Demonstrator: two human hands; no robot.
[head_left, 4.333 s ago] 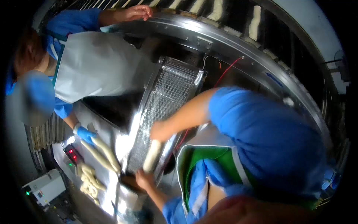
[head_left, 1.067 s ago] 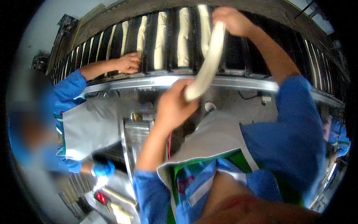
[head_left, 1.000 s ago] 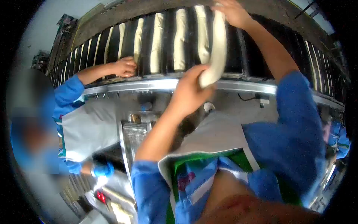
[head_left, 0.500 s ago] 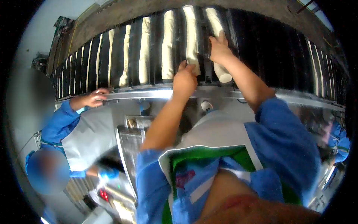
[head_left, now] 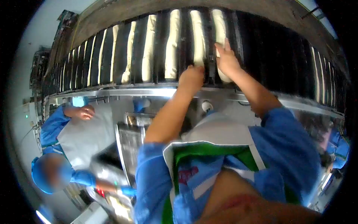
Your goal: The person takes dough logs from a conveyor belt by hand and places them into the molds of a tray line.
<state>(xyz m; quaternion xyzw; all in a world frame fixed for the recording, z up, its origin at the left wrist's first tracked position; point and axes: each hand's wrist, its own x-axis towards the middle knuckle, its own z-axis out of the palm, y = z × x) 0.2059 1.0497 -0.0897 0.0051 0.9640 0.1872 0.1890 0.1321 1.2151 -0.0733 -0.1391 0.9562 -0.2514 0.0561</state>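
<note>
Long pale dough strips lie in the dark slots of a conveyor. My left hand [head_left: 191, 80] is closed at the lower end of one dough strip [head_left: 198, 35], its fingers curled over that end. To its right, my right hand [head_left: 228, 59] rests on the rightmost strip of this group [head_left: 219, 23], with its fingers apart and the index finger stretched along the dough. Part of that strip is hidden under the hand; its lower end shows beside my wrist.
A metal rail [head_left: 156, 92] edges the conveyor [head_left: 261, 48]. At the left stands a co-worker in a pale apron [head_left: 89, 138], with a blue-gloved hand [head_left: 128, 191] low down. A metal mesh chute [head_left: 129, 147] is between us. Another person [head_left: 337, 147] is at the far right.
The dough strip held between my hands now lies in a conveyor slot. My right hand has come down onto it, and my left hand has moved to the neighbouring strip. The co-worker's bare hand has left the conveyor.
</note>
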